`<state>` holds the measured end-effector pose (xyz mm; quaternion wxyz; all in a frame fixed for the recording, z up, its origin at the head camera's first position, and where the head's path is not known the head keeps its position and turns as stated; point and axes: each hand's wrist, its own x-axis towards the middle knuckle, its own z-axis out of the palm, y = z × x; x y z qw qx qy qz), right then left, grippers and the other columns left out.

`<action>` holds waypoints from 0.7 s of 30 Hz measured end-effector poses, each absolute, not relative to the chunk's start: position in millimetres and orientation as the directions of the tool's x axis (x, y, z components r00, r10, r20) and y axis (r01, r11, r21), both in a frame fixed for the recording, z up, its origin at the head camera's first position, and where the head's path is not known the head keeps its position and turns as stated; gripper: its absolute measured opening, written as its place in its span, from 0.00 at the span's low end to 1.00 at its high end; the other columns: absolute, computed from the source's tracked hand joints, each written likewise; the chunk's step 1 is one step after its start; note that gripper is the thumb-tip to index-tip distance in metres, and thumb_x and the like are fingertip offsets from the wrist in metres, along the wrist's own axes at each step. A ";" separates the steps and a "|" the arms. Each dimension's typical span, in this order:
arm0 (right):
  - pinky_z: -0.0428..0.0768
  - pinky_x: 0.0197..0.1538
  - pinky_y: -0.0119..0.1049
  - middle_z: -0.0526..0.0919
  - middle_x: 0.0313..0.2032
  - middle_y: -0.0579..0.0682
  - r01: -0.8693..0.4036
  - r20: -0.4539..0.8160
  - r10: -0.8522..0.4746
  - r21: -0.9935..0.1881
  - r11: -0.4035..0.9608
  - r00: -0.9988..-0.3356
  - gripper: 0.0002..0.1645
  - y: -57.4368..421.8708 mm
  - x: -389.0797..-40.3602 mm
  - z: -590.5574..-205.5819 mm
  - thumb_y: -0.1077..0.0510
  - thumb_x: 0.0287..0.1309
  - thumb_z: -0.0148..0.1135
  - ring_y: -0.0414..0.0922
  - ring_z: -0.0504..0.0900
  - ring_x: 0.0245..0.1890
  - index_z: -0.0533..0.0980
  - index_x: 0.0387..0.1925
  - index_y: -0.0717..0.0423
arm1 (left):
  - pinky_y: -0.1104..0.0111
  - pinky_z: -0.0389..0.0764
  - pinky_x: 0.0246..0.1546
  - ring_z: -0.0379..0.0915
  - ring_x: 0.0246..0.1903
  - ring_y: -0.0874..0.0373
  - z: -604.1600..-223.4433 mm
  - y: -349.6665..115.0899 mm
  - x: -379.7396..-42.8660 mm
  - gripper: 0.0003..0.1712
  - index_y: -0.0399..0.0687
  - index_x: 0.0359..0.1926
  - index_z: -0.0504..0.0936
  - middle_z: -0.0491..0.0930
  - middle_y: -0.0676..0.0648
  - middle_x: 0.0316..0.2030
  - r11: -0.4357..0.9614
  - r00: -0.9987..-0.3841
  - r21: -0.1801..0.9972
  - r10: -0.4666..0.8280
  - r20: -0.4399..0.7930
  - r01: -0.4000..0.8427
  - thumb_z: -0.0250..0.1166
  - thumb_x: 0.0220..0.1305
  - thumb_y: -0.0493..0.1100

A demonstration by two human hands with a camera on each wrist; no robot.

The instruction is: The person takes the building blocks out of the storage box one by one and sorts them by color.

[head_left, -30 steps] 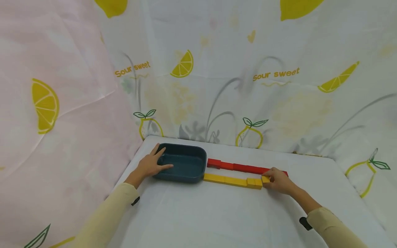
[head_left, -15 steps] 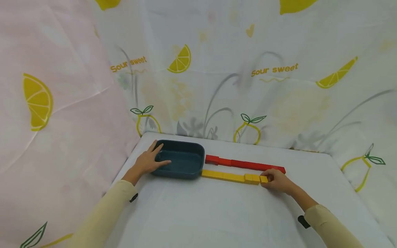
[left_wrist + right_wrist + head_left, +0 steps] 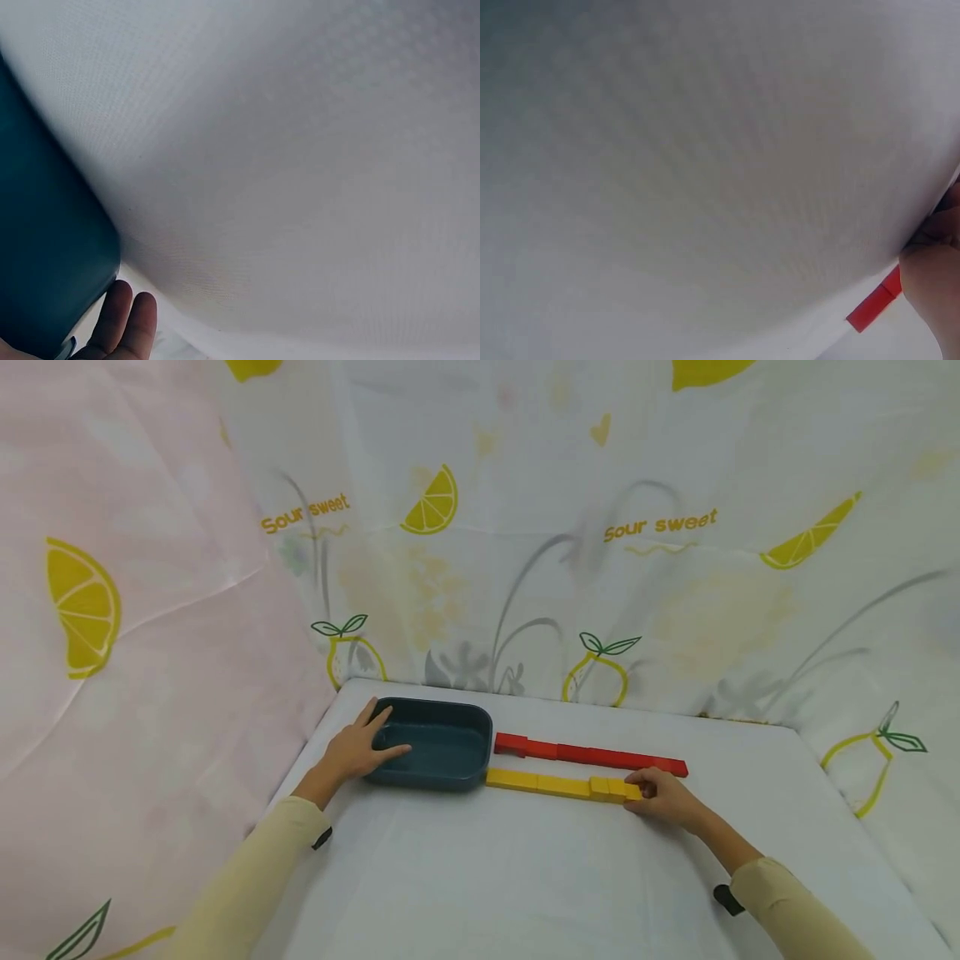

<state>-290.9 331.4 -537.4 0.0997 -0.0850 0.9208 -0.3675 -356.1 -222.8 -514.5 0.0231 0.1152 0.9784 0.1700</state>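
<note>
A dark teal rectangular dish [image 3: 435,781] stands on the left part of the table. My left hand [image 3: 352,752] lies across its left end, fingers straight and spread, with the thumb over the inside. In the left wrist view two fingers [image 3: 135,326] show outside the dish's end wall. A yellow row of blocks [image 3: 562,786] runs right from the dish's near corner. My right hand [image 3: 671,799] pinches a small yellow block [image 3: 633,792] at the row's right end, right up against its neighbour. Behind it lies a parallel red row of blocks [image 3: 600,757].
The table [image 3: 510,877] has a white cover. A white printed cloth [image 3: 480,585] hangs behind it, and a pinkish cloth [image 3: 165,710] hangs at the left. The right wrist view shows the red blocks [image 3: 871,309] beside the right hand.
My right hand has slid the small yellow block left, closing the gap to the yellow row. My left hand stays on the dish. The head view has shifted slightly.
</note>
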 end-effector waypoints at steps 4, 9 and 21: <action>0.73 0.35 0.27 0.73 0.36 0.50 -0.082 -0.126 -0.233 -0.695 0.714 -0.964 0.26 332.2 -287.8 -537.4 0.57 0.52 0.74 0.46 0.69 0.39 0.78 0.52 0.62 | 0.40 0.74 0.52 0.69 0.58 0.28 -516.2 -221.9 -355.6 0.59 0.51 0.79 0.50 0.37 0.38 0.79 0.913 -0.970 0.339 0.242 -0.006 0.226 0.53 0.58 0.79; 0.74 0.36 0.27 0.73 0.37 0.50 -0.082 -0.129 -0.239 -0.701 0.708 -0.962 0.27 332.6 -284.8 -537.9 0.56 0.52 0.74 0.46 0.69 0.39 0.77 0.53 0.62 | 0.42 0.75 0.50 0.72 0.56 0.30 -516.9 -222.0 -353.2 0.59 0.51 0.79 0.49 0.37 0.38 0.79 0.913 -0.969 0.339 0.246 -0.008 0.229 0.53 0.58 0.79; 0.82 0.45 0.35 0.77 0.53 0.58 -0.015 -0.153 -0.173 -0.703 0.711 -0.973 0.40 335.3 -280.8 -528.2 0.49 0.50 0.76 0.48 0.76 0.45 0.72 0.62 0.59 | 0.33 0.54 0.67 0.47 0.72 0.29 -526.2 -221.2 -362.5 0.58 0.51 0.79 0.49 0.40 0.37 0.78 0.937 -0.966 0.235 0.259 0.020 0.257 0.49 0.60 0.80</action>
